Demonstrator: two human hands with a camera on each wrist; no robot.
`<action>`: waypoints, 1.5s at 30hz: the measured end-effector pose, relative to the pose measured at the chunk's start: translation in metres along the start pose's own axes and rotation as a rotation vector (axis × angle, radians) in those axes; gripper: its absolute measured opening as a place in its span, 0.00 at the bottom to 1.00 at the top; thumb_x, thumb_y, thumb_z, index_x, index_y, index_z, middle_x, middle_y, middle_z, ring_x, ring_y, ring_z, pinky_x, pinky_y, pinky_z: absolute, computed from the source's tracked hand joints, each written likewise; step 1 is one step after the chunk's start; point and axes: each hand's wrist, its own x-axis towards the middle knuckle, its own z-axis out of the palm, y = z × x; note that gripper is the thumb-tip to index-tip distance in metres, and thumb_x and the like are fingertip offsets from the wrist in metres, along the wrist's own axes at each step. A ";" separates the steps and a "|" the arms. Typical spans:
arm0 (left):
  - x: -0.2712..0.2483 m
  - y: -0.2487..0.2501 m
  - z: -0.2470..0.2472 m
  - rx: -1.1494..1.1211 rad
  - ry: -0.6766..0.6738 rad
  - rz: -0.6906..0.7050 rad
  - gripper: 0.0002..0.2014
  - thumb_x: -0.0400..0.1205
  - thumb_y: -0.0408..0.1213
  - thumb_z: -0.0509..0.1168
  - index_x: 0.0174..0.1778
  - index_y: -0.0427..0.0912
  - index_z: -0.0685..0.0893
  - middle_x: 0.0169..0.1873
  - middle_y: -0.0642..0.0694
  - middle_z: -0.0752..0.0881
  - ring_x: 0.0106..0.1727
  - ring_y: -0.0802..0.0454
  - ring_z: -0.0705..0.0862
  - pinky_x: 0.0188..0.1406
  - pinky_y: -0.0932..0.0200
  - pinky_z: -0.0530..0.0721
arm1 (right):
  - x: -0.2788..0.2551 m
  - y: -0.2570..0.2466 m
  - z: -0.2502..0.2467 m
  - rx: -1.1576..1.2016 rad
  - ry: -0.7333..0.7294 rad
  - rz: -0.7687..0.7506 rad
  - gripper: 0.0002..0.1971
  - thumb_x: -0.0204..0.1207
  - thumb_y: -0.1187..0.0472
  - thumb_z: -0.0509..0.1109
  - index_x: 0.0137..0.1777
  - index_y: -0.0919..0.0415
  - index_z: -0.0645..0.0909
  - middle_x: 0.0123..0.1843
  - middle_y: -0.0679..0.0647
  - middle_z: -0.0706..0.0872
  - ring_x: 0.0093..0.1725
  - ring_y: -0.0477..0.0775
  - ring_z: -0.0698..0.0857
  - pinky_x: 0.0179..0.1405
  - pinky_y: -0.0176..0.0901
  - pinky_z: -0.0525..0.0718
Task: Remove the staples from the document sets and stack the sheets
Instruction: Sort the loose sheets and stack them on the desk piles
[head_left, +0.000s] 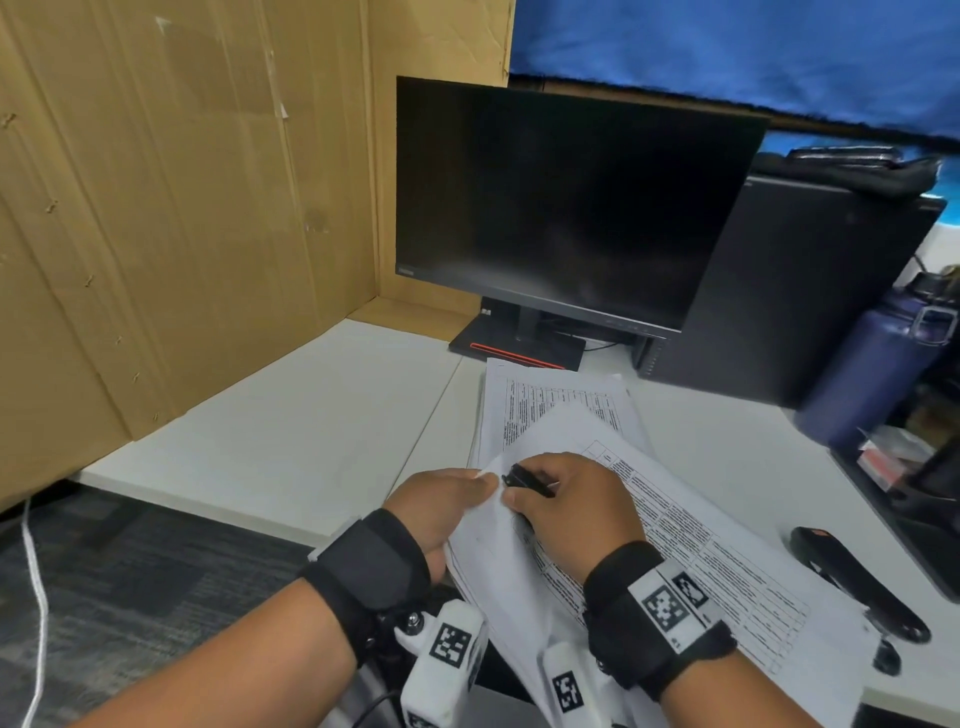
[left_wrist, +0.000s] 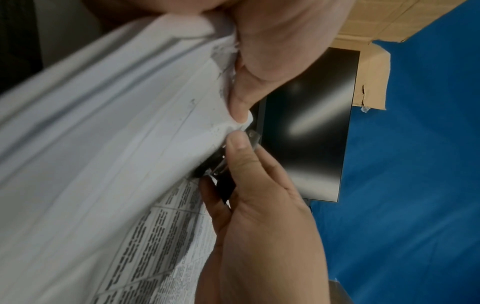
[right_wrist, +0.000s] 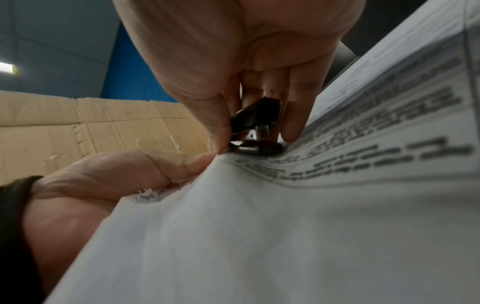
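Above the desk (head_left: 291, 441), left hand (head_left: 441, 506) pinches document set (head_left: 691, 545) corner; right hand (head_left: 566, 506) grips staple remover (head_left: 524, 480); print illegible.

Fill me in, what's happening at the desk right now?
A person is pulling a staple from a document set. The left hand pinches the corner of the document set, lifted off the desk, while the right hand grips a small black staple remover with its tip at that same corner. Whether the staple is out yet cannot be seen. A stack of loose sheets lies behind on the white desk, before the dark monitor. A black stapler rests to the right.
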 end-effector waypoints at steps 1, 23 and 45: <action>0.000 0.000 0.000 0.006 0.000 -0.005 0.13 0.86 0.32 0.70 0.63 0.28 0.89 0.56 0.26 0.91 0.64 0.25 0.89 0.68 0.28 0.84 | 0.001 0.001 0.001 0.022 -0.007 0.007 0.03 0.73 0.49 0.78 0.45 0.41 0.89 0.42 0.36 0.90 0.44 0.39 0.88 0.51 0.43 0.87; -0.004 0.014 -0.015 0.046 -0.021 -0.103 0.15 0.84 0.34 0.72 0.66 0.32 0.89 0.59 0.29 0.92 0.62 0.28 0.90 0.71 0.27 0.82 | 0.052 0.095 -0.144 -0.619 -0.111 0.424 0.10 0.74 0.51 0.77 0.49 0.56 0.90 0.51 0.54 0.90 0.50 0.55 0.86 0.47 0.39 0.78; -0.088 0.037 0.050 0.080 -0.223 0.097 0.10 0.72 0.29 0.77 0.47 0.30 0.93 0.43 0.30 0.92 0.42 0.39 0.90 0.54 0.46 0.89 | -0.070 -0.014 -0.069 -0.335 0.204 -0.558 0.02 0.79 0.55 0.68 0.46 0.47 0.82 0.40 0.42 0.80 0.38 0.45 0.80 0.34 0.47 0.83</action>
